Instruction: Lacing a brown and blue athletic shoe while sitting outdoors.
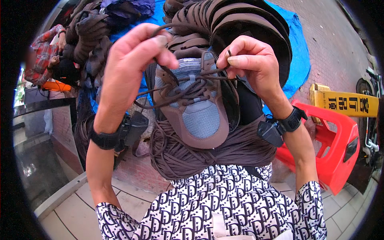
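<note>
In front of me lies a brown shoe upper (204,122) with blue-grey mesh at the toe and tongue, its toe toward me. Brown shoelace (195,86) crosses its lower eyelets and runs loose over the sides. My left hand (140,54), slightly blurred, is raised by the upper left of the shoe, fingers closed on a length of lace that loops over toward the top. At the upper right eyelets, my right hand (254,60) pinches a lace end between thumb and forefinger. Under the toe, a thick bundle of brown laces (180,160) drapes across my lap.
A fanned stack of brown uppers (250,26) stands beyond the shoe on blue sheeting (298,60). More uppers (90,36) are piled at left, near another person's plaid sleeve (42,56). A red plastic stool (340,160) and yellow sign (350,102) are right; a glass panel (44,140) is left.
</note>
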{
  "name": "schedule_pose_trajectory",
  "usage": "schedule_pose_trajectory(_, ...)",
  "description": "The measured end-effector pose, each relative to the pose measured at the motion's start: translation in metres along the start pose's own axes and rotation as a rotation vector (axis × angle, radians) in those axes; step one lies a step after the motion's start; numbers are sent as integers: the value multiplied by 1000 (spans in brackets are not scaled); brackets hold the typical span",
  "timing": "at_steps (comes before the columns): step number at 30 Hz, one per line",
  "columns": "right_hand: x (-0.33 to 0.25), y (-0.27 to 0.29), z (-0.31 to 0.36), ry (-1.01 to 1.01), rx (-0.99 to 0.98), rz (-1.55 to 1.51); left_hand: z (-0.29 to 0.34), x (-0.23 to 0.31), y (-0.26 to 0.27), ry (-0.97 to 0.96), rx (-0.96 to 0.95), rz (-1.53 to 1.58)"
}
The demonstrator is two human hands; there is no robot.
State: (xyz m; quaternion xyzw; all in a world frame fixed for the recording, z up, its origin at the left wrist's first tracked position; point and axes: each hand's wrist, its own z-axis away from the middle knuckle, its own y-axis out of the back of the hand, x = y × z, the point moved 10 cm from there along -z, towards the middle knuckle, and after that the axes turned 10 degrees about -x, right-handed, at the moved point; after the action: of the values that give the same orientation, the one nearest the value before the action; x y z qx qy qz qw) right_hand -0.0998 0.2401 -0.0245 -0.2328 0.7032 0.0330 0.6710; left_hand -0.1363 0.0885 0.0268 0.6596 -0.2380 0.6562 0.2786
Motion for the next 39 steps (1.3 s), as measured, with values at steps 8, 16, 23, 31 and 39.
schedule_pose_trajectory(8,5,11,4,43,32,-99,23,34,7,-134,19,48)
schedule_pose_trajectory(16,0,1,10,3,10,-28,18,16,37,-44,176,130)
schedule_pose_trajectory(23,1,-21,30,-23,-52,62,22,11,33,-43,100,162)
schedule_pose_trajectory(31,-25,-57,37,283,-189,491,40,17,13,-54,31,-20)
schedule_pose_trajectory(39,-32,-81,39,358,-221,625,33,19,-5,-25,-6,12)
